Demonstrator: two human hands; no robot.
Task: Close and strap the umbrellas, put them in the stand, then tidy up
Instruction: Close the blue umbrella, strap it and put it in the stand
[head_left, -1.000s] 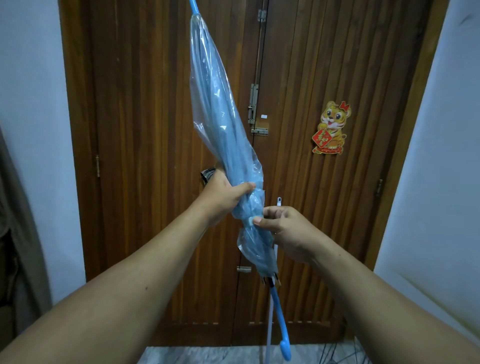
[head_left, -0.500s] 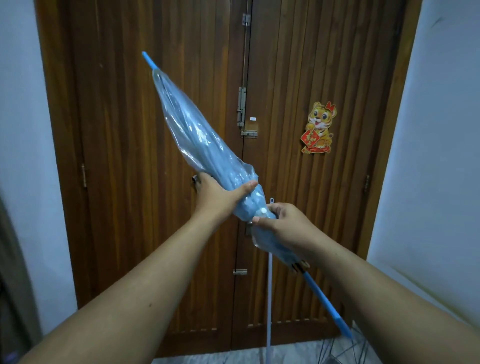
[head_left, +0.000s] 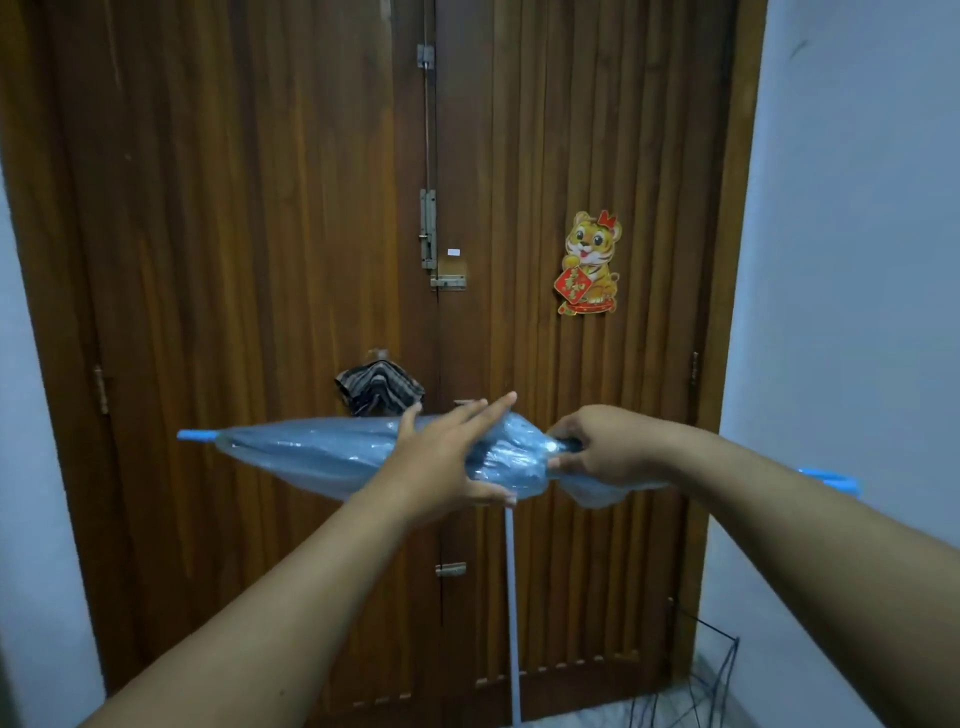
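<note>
The umbrella is translucent pale blue plastic with white glints, its tip and handle solid bright blue. The door is dark reddish-brown wood with vertical grain. The tiger sticker is yellow-orange with red accents. A folded umbrella shows grey and black stripes. The walls are pale bluish white.

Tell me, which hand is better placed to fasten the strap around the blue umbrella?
Probably the right hand: its fingers already pinch the gathered canopy of the blue umbrella near the handle end. The left hand lies open-fingered across the middle, steadying it.
</note>
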